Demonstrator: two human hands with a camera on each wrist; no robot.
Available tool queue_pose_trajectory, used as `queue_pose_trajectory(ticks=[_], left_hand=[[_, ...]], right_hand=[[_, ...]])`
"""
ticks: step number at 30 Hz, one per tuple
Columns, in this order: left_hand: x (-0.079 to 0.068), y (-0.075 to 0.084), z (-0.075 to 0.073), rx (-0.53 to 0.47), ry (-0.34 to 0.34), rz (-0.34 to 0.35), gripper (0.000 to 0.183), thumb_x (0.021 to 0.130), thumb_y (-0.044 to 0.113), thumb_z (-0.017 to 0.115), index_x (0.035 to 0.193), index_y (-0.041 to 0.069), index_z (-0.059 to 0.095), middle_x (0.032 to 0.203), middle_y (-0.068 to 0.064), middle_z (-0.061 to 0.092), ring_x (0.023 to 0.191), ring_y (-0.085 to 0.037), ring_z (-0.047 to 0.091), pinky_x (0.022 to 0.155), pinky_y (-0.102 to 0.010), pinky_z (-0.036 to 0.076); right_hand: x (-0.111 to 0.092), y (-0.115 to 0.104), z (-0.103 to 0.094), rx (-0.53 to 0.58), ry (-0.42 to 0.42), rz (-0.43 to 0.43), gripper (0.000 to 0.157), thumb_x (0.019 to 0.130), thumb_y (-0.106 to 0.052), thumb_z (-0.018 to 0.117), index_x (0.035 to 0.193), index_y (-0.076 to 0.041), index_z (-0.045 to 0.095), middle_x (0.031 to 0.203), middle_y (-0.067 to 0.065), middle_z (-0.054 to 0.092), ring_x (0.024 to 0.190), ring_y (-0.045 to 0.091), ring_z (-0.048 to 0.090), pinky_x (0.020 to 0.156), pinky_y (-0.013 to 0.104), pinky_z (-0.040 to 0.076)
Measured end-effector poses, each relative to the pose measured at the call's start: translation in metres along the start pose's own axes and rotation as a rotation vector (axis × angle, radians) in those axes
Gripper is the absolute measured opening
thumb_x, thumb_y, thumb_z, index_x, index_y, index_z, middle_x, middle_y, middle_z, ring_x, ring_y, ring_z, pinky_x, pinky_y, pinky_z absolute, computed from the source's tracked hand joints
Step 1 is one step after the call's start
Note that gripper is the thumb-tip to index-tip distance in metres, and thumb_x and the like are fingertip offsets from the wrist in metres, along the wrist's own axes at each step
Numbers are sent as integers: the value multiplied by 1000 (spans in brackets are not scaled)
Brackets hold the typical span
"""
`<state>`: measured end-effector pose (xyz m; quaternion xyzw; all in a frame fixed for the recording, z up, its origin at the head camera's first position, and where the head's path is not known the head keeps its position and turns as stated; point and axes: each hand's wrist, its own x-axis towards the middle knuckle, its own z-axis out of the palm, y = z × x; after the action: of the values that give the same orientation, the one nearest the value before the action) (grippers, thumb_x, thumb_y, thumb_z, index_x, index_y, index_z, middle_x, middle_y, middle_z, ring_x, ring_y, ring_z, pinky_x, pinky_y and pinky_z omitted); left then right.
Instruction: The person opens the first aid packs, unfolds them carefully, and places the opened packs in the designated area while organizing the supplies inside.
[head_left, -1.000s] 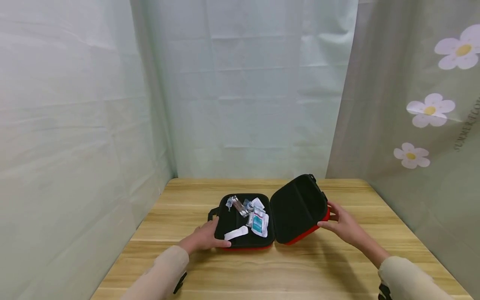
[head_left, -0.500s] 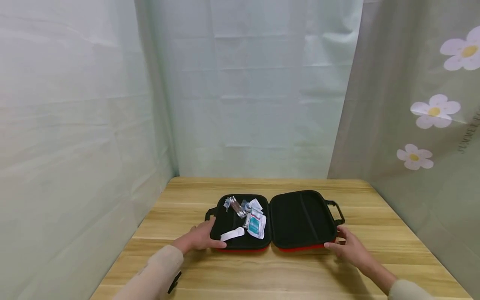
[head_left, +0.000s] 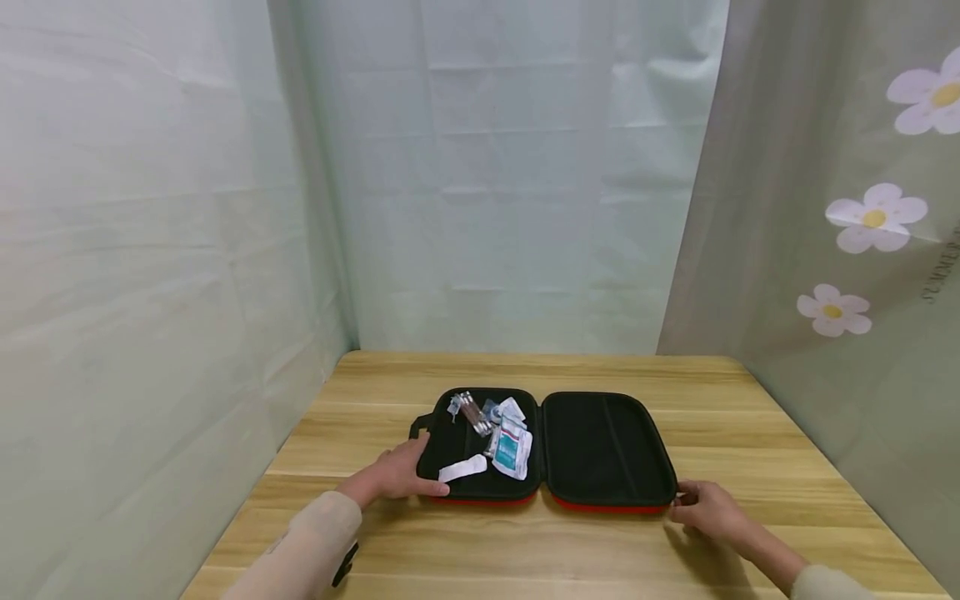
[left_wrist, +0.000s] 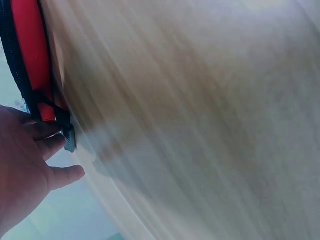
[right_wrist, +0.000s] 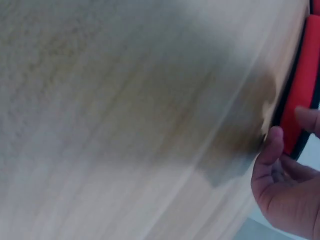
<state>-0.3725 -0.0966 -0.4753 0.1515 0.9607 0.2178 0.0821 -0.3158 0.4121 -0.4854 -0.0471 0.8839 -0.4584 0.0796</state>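
A black-lined, red-sided zip first-aid case (head_left: 600, 454) lies unfolded flat on the table. Its left half holds a white-and-teal sachet (head_left: 512, 450), a bundle of small brown tubes (head_left: 474, 413), a white strip (head_left: 462, 468) and small clear packets. My left hand (head_left: 397, 471) rests at the left half's front corner, thumb along the front rim, fingers near the black carry handle (head_left: 420, 426). At the right half's front corner, my right hand (head_left: 708, 507) has its fingers curled at the edge; in the right wrist view the thumb (right_wrist: 306, 119) lies over the red side (right_wrist: 302, 75).
The wooden table (head_left: 525, 558) extends around the case. Pale curtains (head_left: 510, 183) close off the back and left, and a flower-printed curtain (head_left: 757, 208) hangs on the right.
The case's right half has swung down from a raised tilt to flat on the table, my right hand lowering with it. My left hand has stayed at the left corner.
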Motion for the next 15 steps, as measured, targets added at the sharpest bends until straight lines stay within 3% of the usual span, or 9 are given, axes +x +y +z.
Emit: queue_pose_trajectory(ticks=[4, 8, 15], left_hand=[[0, 0, 0, 2, -4, -3, 116, 76, 61, 78, 153, -8, 24, 152, -27, 36, 140, -43, 33, 110, -63, 25], [0, -1, 0, -7, -5, -12, 116, 76, 62, 77, 153, -8, 24, 155, -26, 32, 142, -42, 30, 112, -59, 24], [4, -1, 3, -45, 9, -15, 120, 74, 62, 79, 153, -9, 23, 157, -27, 27, 143, -42, 28, 114, -54, 25]], right_hand=[[3, -3, -6, -107, 131, 23, 45, 87, -3, 62, 123, 22, 52, 95, 16, 68, 78, 21, 62, 63, 31, 50], [8, -6, -12, -147, 228, -10, 42, 90, -3, 55, 125, 21, 51, 97, 21, 67, 80, 24, 63, 61, 31, 49], [22, -21, -13, -108, 259, -28, 43, 96, -10, 56, 129, 17, 51, 106, 26, 66, 85, 26, 65, 62, 32, 51]])
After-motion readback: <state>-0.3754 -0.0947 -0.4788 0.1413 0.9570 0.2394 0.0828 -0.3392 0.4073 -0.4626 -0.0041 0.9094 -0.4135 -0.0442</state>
